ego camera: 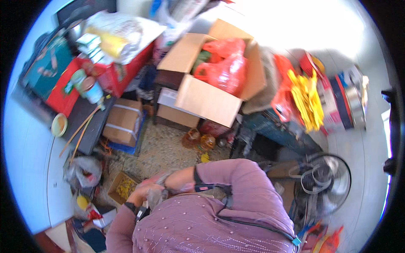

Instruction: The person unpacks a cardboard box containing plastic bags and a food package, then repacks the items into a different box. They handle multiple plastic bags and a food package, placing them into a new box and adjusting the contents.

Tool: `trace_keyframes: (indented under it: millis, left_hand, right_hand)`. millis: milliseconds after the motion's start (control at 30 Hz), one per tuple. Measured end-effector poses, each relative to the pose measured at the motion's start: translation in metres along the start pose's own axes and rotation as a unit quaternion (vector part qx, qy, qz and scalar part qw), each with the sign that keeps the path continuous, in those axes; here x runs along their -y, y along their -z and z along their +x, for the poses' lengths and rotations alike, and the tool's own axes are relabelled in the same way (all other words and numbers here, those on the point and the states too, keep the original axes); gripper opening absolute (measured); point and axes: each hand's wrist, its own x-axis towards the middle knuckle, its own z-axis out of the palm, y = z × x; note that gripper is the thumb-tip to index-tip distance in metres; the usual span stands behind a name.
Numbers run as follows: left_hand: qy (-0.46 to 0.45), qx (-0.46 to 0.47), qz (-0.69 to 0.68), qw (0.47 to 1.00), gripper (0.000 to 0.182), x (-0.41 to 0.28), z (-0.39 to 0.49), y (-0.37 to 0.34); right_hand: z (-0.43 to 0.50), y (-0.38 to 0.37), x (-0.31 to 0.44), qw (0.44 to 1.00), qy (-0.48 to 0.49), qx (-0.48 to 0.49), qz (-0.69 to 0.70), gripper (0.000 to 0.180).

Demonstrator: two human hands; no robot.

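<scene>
Close in front of my body, my left hand [141, 193] meets my right arm near the wrist. Thin clear plastic [155, 196], which looks like a bag or disposable glove, is bunched in my left fingers. More of this film wraps around my right wrist. My right hand [155, 179] is mostly covered by the film and by my left hand, and it is blurred, so its fingers cannot be made out. Beside my hands, on the floor, stands an open cardboard box [117, 193] with yellow bits inside.
Ahead, an open cardboard carton [208, 98] holds red plastic bags [226, 68]. To the right are yellow bags [306, 98] and a standing fan [322, 186]. At the left, a dark bench [91, 126] bears sticks, with a taped box [121, 121] beside it. Oil bottles [207, 141] stand on the floor.
</scene>
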Motion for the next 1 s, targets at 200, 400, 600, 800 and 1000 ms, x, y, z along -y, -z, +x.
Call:
trace_keyframes:
  millis: [200,400,600,800,1000]
  left_hand:
    - [-0.019,-0.117,-0.145,0.982,0.047,0.004,-0.019,-0.006]
    - [-0.201,-0.316,-0.025,0.927,0.038,0.006,-0.001,-0.006]
    - [-0.144,-0.286,0.306,0.897,0.049,-0.028,0.017,0.023]
    - [-0.166,-0.154,0.143,0.964,0.06,-0.002,0.024,-0.004]
    - [-0.079,-0.309,0.512,0.797,0.043,0.003,0.028,0.02]
  right_hand:
    - [0.026,-0.057,-0.001,0.953,-0.115,-0.162,0.227,0.029]
    - [0.101,-0.099,0.015,0.679,-0.245,-0.332,0.607,0.029]
    - [0.063,-0.06,0.016,0.618,-0.2,-0.225,0.726,0.019]
    - [0.015,-0.054,0.016,0.731,-0.096,0.044,0.674,0.009]
    - [0.03,-0.04,0.032,0.971,-0.115,0.095,0.189,0.057]
